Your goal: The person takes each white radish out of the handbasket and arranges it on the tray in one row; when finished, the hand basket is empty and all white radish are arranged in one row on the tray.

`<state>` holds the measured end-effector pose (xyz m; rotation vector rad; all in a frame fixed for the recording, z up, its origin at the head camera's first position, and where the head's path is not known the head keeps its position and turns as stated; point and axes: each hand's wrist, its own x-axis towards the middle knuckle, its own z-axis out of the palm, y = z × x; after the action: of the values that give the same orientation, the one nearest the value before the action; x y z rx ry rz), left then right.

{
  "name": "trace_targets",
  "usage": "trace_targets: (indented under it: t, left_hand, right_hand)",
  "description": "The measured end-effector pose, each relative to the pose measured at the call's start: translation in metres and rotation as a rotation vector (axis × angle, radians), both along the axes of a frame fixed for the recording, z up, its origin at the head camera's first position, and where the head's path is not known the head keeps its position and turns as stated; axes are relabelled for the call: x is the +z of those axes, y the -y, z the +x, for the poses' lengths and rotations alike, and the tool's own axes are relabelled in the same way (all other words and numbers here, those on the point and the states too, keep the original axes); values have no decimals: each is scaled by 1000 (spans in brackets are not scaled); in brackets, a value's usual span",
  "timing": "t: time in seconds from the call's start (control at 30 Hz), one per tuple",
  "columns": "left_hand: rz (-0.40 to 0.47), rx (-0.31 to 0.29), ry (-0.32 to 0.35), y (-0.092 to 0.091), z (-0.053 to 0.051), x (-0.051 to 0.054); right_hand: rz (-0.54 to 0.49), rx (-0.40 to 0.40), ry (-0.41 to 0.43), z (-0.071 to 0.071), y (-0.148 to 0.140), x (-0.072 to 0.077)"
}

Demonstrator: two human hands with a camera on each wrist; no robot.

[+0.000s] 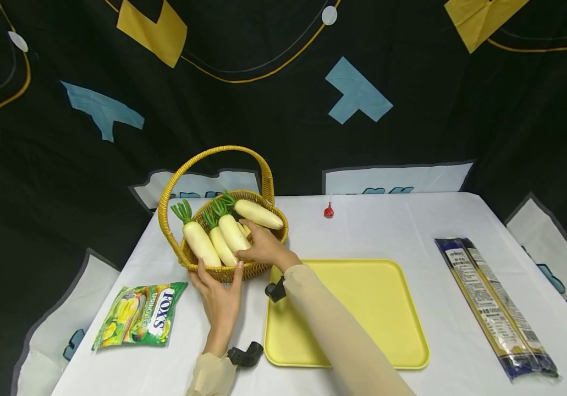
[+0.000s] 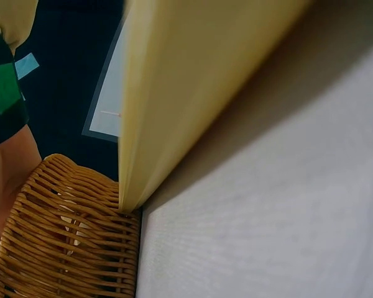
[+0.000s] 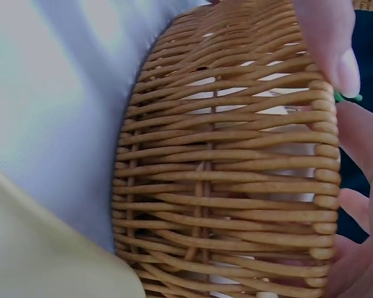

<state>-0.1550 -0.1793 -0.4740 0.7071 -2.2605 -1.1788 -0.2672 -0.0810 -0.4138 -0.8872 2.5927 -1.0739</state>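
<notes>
Basket point(image 1: 257, 271), wicker: on worktop point(image 1: 453, 335), left of tray point(image 1: 392, 313); contains white radishes point(image 1: 232, 233). Left hand point(image 1: 221, 297): upright, thumb and forefinger spread, unclenched, against near rim. Right hand point(image 1: 265, 246): reaching in, fingers over radishes; grasp cannot be told.

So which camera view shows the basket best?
The head view: it shows the basket nearly whole, with its arched handle and the white radishes in it. The left wrist view shows only part of its woven side; the right wrist view, a larger stretch close up.
</notes>
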Motion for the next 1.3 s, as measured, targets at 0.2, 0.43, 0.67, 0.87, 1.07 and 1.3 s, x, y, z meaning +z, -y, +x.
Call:
trace_targets:
  t: [0.2,0.43,0.67,0.87,1.07,1.3]
  left_hand:
    - [-5,-1,-14,-1,1,-2]
    - [-23,-5,-23,-4,2,-2]
    - [-33,-4,-29,-5,3,-3]
    - [-51,3,-40,-5,3,-3]
    - [-51,2,-49,-1,3,-2]
    - [-30,-4,-46,0,1,-4]
  right_hand:
    - [17,24,59,-1,-2,2]
    - [-19,21,118,-1,-6,5]
    - [-151,26,245,-7,-14,4]
    - [-339,34,454,-11,-21,7]
    - [-523,21,607,-12,-30,10]
    - [-597,11,611,-1,-62,6]
